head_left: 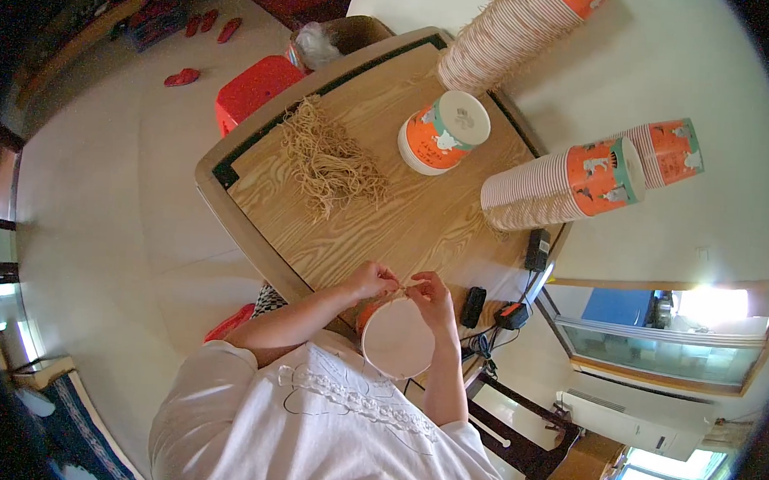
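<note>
Pinching together at the far rim of a paper cup (397, 338), the left hand (371, 280) and the right hand (431, 295) are both closed tight, fingertips almost meeting on what looks like a thin tan string (402, 284) stretched between them. The cup sits just below the grip, mouth up, pale inside, orange wall peeking out on the left-hand side, pressed against the person's white shirt (322, 428). To do this well, I'd say keep the string taut and the cup braced against the body so the rim doesn't twist. Beyond the grip, across the wooden table (403, 224), lies a loose heap of strings (328, 159), with an upturned cup (443, 132) and two sideways cup stacks (579, 185) farther out.
</note>
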Action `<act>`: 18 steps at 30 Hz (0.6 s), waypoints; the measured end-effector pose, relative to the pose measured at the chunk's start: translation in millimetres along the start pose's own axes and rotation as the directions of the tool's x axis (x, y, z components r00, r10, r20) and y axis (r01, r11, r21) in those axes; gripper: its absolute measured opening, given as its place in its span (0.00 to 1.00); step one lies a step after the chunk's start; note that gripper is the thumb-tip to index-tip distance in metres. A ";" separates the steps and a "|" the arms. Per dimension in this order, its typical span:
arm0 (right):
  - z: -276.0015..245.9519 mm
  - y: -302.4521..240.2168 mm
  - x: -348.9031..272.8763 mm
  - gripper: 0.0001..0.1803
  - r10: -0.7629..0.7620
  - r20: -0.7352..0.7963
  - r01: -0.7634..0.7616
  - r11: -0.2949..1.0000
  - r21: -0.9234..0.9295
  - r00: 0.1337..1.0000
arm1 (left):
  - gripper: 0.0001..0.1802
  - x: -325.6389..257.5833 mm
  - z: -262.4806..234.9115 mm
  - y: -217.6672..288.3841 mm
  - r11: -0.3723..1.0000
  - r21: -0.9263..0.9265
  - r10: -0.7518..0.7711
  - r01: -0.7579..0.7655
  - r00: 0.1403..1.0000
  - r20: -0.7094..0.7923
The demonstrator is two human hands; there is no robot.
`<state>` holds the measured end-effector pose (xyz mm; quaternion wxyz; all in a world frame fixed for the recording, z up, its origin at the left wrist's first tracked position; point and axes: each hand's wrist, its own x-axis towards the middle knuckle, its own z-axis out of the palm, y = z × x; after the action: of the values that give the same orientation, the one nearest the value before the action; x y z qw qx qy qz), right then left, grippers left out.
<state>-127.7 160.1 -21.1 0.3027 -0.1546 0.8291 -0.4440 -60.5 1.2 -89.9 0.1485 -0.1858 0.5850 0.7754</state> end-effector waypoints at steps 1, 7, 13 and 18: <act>0.2 2.0 0.3 0.14 0.001 -0.003 -0.001 1.000 0.001 1.000 | 0.08 -1.5 0.0 2.2 1.000 -0.017 -0.011 0.011 1.000 0.007; 2.1 4.6 3.3 0.15 -0.031 0.050 0.033 0.999 -0.036 0.998 | 0.09 0.0 0.1 3.6 0.997 -0.053 -0.051 0.055 0.995 0.082; 0.1 11.7 4.2 0.15 -0.047 0.060 0.045 0.999 0.024 0.997 | 0.10 2.8 -1.7 -5.9 0.998 -0.026 -0.048 0.051 0.995 0.090; -0.3 9.9 2.1 0.13 -0.037 0.045 0.036 0.999 0.020 0.998 | 0.11 -1.2 -3.7 -7.5 0.995 -0.085 -0.052 0.056 0.997 0.056</act>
<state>-129.3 164.7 -30.0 0.3149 -0.1771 0.8147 -0.4537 -55.6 -0.4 -96.6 0.1769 -0.1870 0.5413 0.8005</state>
